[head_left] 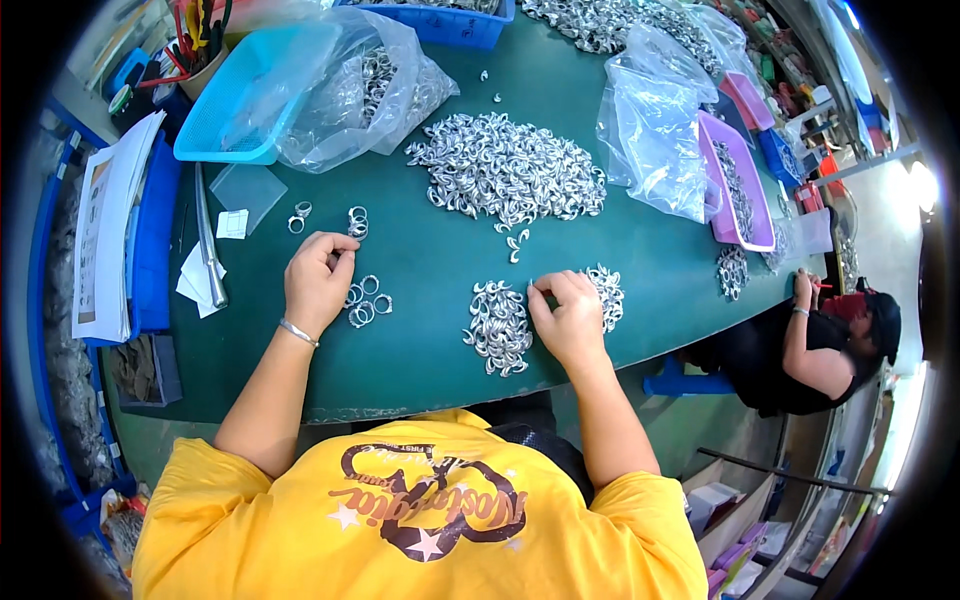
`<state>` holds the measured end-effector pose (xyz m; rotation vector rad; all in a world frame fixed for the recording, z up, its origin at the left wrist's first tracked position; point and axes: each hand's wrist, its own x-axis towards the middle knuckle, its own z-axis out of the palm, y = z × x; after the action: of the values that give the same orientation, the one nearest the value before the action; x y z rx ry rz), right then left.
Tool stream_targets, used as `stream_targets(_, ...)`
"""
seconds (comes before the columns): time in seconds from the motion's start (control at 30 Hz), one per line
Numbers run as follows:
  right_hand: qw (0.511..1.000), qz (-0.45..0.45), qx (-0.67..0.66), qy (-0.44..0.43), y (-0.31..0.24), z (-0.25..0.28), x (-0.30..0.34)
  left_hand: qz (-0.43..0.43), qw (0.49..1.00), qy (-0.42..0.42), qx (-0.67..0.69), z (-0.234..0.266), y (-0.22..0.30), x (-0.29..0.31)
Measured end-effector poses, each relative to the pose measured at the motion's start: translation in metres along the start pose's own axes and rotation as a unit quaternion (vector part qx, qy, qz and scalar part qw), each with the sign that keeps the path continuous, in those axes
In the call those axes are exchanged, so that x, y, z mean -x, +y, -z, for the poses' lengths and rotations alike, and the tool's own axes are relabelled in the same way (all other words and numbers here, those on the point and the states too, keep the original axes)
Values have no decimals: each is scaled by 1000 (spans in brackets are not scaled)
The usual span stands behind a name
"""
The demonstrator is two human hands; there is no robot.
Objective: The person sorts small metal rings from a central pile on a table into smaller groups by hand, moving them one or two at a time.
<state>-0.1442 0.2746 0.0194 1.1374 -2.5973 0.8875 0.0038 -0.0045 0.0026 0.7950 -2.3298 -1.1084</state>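
A person in a yellow shirt is sitting at a green desk point(420, 350) and sorting small silver rings. Going by how things lie, the work looks barely begun: the big heap point(510, 165) in the middle of the desk is lying untouched, and more rings are waiting in clear bags point(655, 130) and in a purple tray point(745, 185) off to the right. Only a few rings point(365, 300) are lying singly or looped together beside the left hand, with a few more point(357, 222) just beyond it, so I would judge most of the lot is left.

The left hand point(318, 280) is resting on the desk with its fingers curled in, thumb and fingertips pinching at something I cannot make out, probably a ring. The right hand point(570, 310) is hunching over the gap between two small piles, one point(498, 328) to its left and another point(605, 295) just right of it, fingertips pressing together on a piece from them. Both forearms are coming up from the lower edge, elbows apart, wrists low. A blue basket point(250, 95) is standing far left. Another person point(820, 340) is working at the right end.
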Motion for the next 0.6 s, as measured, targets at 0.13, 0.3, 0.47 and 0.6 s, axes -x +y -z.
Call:
stream_targets(0.13,995,10,-95,-44,-12,4,-8,-11,999,-6,44,1,-11,1)
stream_targets(0.3,997,62,-32,-31,-4,-15,-38,19,998,9,57,-1,-7,-1)
stream_targets(0.47,988,-31,-100,-109,13,-3,-42,34,998,31,41,-3,-10,2)
stream_targets(0.6,992,-8,-107,-64,31,14,-43,13,998,69,3,-4,-5,4)
